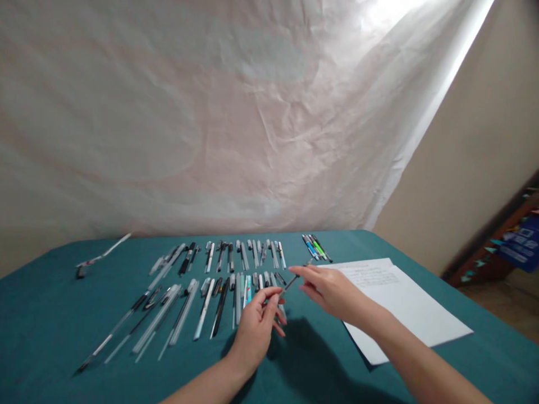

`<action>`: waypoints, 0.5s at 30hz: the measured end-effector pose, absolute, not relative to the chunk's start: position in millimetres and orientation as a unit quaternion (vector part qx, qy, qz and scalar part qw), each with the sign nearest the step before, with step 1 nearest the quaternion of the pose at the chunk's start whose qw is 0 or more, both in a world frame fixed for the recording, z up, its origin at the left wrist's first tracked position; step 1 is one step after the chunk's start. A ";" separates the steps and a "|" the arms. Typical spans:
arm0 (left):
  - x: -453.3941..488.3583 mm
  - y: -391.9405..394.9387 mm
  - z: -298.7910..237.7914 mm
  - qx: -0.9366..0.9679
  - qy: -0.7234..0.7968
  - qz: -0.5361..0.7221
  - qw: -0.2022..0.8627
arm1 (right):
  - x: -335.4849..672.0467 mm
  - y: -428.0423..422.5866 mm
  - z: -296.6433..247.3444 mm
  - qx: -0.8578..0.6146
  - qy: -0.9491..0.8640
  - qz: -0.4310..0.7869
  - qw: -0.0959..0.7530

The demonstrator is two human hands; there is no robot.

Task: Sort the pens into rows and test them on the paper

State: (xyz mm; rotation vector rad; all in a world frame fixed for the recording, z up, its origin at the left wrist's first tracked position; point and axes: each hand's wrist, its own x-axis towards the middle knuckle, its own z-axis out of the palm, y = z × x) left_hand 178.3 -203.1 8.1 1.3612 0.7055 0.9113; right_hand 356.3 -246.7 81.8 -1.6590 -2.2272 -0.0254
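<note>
My left hand [257, 325] is closed, with thumb and fingers pinching the lower end of a thin, dark pen [290, 283]. The pen slants up and away to the right, toward my right hand [328, 289]. My right hand's fingers are closed around its upper part, and a small tip shows just beyond them. Whether it is a whole pen or only part of one is hard to make out. Below and left of the hands lies a near row of pens, caps and clear barrels [205, 308], partly hidden by my left hand.
Farther back runs a second row of pens and caps [231, 258]. Several blue, green and dark pens [314, 247] lie at the back right. White printed sheets [404, 314] rest under my right forearm. A white strip with a dark end [105, 252] lies far left on the green tablecloth [42, 331].
</note>
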 end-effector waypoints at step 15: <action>170.9 -215.6 17.4 0.872 0.206 0.311 0.316 | 448.6 -249.4 43.6 -0.683 -0.546 0.155 0.460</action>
